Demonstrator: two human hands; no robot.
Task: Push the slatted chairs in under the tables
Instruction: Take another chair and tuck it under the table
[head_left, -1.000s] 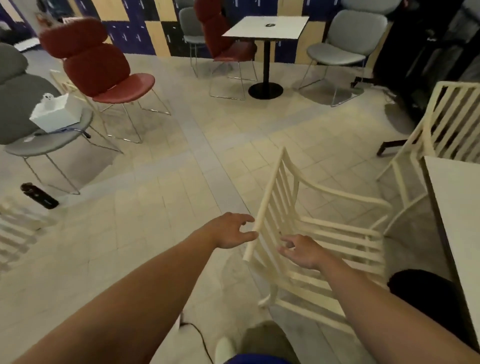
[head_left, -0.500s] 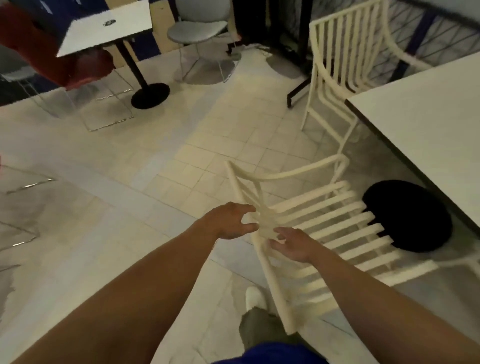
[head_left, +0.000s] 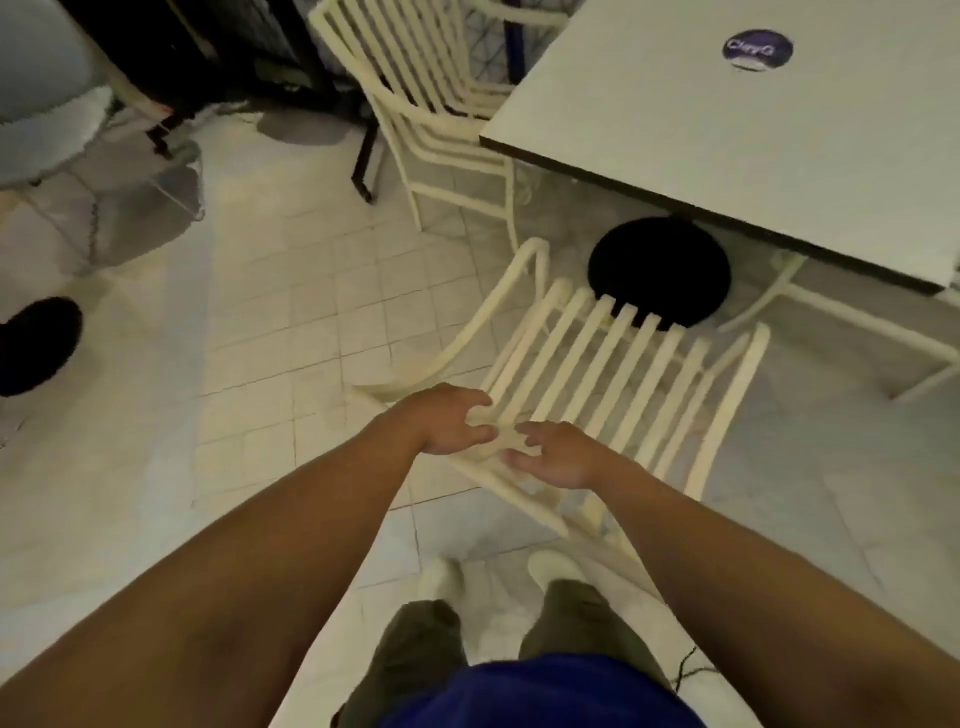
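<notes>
A cream slatted chair (head_left: 618, 364) stands right in front of me, its seat pointing toward the white table (head_left: 737, 130). The seat's front edge is near the table's round black base (head_left: 660, 270). My left hand (head_left: 447, 423) grips the top rail of the chair's back, fingers curled round it. My right hand (head_left: 558, 460) holds the same rail just to the right, thumb and fingers round it. A second slatted chair (head_left: 431, 104) stands at the table's far left side, its seat partly under the tabletop.
A third cream chair frame (head_left: 841, 322) shows under the table's right edge. A grey padded chair (head_left: 47, 93) on wire legs stands at the upper left. A black object (head_left: 36, 343) lies on the tiled floor at the left edge. My feet (head_left: 498, 577) are close behind the chair.
The chair has swung round to face the table and moved closer to its base. Both my hands stayed on the back rail, and the view has turned to the right.
</notes>
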